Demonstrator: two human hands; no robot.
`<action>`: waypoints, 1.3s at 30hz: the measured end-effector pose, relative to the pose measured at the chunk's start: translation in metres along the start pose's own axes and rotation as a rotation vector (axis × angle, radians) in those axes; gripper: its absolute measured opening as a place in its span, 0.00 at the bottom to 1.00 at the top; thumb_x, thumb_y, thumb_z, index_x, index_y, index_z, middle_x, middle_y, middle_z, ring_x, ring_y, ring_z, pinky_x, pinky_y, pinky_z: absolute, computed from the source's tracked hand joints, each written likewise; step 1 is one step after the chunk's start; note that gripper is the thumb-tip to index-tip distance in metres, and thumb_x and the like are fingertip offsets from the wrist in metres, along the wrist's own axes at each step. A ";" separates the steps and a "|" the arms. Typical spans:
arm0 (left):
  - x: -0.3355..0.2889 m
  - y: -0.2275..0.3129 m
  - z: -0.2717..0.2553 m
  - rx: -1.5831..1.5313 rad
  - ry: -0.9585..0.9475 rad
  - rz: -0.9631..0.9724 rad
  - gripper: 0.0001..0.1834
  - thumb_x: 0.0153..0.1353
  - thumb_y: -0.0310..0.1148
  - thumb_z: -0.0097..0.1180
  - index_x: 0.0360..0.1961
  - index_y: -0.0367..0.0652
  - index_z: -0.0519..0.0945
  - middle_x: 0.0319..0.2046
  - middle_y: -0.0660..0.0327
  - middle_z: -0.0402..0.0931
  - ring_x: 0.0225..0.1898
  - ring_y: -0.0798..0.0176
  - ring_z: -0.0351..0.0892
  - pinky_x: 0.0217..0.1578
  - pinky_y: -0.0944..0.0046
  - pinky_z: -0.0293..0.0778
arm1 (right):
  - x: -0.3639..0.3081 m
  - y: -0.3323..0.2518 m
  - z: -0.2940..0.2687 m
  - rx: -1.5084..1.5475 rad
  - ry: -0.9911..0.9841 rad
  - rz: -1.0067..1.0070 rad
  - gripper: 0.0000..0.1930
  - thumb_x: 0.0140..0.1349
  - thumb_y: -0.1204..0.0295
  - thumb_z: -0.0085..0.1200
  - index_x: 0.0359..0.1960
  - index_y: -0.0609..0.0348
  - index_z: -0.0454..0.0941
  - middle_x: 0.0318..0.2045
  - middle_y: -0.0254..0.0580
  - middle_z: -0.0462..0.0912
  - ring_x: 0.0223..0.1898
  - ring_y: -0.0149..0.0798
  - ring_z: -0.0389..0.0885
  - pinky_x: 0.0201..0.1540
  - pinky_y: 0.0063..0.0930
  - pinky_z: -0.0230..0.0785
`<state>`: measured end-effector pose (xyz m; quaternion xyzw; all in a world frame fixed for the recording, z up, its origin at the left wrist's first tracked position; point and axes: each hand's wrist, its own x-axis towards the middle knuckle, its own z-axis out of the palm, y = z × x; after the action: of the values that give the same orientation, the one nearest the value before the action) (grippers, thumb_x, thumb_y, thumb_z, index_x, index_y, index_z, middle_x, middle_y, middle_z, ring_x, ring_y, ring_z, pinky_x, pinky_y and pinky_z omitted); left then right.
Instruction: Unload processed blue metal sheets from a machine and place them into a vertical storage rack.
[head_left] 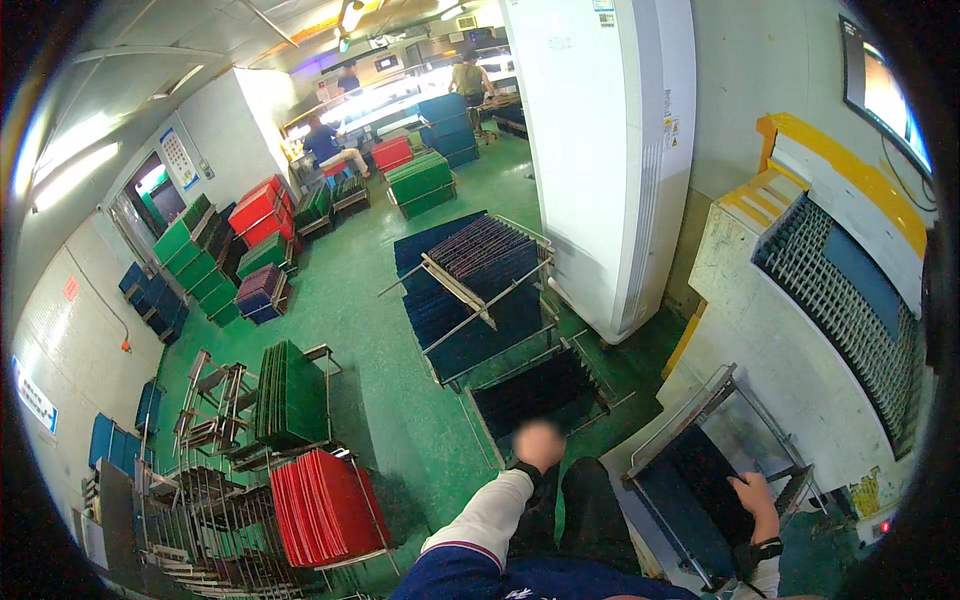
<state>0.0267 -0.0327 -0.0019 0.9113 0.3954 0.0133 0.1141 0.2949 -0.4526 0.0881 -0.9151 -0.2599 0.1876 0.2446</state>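
The right hand [752, 497] rests with fingers curled on dark blue flat panels [700, 495] standing in a grey metal rack [690, 420]. The left hand [540, 446] is blurred; its grip cannot be told. Sliding panels squarely between rack bars seems wisest.

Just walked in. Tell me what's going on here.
A person stands on a green workshop floor among metal racks of flat panels. Their right hand rests on a dark blue panel lying in a metal cart beside a white machine. Their left hand is stretched out over a low rack of dark panels; it is blurred, so a grip cannot be judged. Red panels and green panels stand on racks to the left. Other people work at benches far back.
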 end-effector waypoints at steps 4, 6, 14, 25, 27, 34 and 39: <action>0.000 0.001 -0.001 -0.004 0.002 0.001 0.20 0.53 0.48 0.63 0.40 0.44 0.87 0.43 0.54 0.81 0.50 0.47 0.77 0.46 0.46 0.75 | -0.001 -0.001 -0.001 0.003 -0.011 0.004 0.24 0.59 0.56 0.61 0.35 0.73 0.81 0.25 0.64 0.79 0.29 0.53 0.82 0.36 0.45 0.69; 0.000 0.001 -0.001 -0.003 0.001 0.001 0.20 0.53 0.47 0.63 0.40 0.44 0.87 0.43 0.54 0.81 0.50 0.47 0.77 0.46 0.45 0.75 | -0.001 -0.003 -0.002 0.014 -0.018 0.029 0.24 0.59 0.56 0.61 0.35 0.73 0.81 0.26 0.65 0.80 0.29 0.53 0.82 0.36 0.45 0.70; 0.000 -0.001 0.002 -0.004 0.019 0.001 0.19 0.52 0.46 0.63 0.39 0.44 0.87 0.42 0.54 0.81 0.49 0.47 0.78 0.45 0.45 0.75 | -0.005 -0.011 -0.004 0.017 -0.002 0.058 0.24 0.59 0.56 0.61 0.34 0.74 0.80 0.26 0.64 0.80 0.30 0.53 0.83 0.38 0.44 0.70; 0.001 -0.001 0.003 0.002 0.016 -0.002 0.19 0.53 0.46 0.63 0.39 0.44 0.87 0.42 0.55 0.81 0.49 0.47 0.78 0.45 0.46 0.75 | 0.000 0.003 0.001 0.010 0.012 0.061 0.24 0.57 0.56 0.65 0.32 0.73 0.81 0.27 0.67 0.80 0.29 0.56 0.82 0.36 0.45 0.70; 0.001 0.000 0.003 0.000 0.016 -0.003 0.19 0.53 0.47 0.63 0.40 0.44 0.87 0.42 0.55 0.81 0.50 0.47 0.77 0.45 0.46 0.75 | 0.004 0.015 0.006 0.022 0.014 0.051 0.24 0.57 0.56 0.64 0.32 0.73 0.81 0.27 0.67 0.80 0.29 0.58 0.82 0.36 0.45 0.70; 0.001 0.001 0.002 -0.007 0.017 0.004 0.19 0.53 0.47 0.62 0.40 0.44 0.87 0.43 0.54 0.81 0.49 0.47 0.77 0.45 0.45 0.75 | 0.005 0.022 0.007 -0.017 0.007 0.073 0.24 0.57 0.55 0.64 0.32 0.73 0.81 0.29 0.67 0.80 0.32 0.61 0.82 0.37 0.46 0.70; 0.001 -0.001 0.004 -0.013 0.039 0.002 0.19 0.53 0.47 0.62 0.38 0.44 0.87 0.42 0.54 0.81 0.49 0.46 0.78 0.45 0.45 0.75 | 0.003 0.010 0.004 -0.021 0.001 0.079 0.25 0.58 0.55 0.63 0.35 0.73 0.81 0.28 0.64 0.81 0.32 0.53 0.83 0.39 0.43 0.71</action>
<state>0.0267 -0.0320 -0.0065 0.9104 0.3967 0.0337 0.1121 0.2993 -0.4572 0.0788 -0.9272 -0.2256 0.1940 0.2275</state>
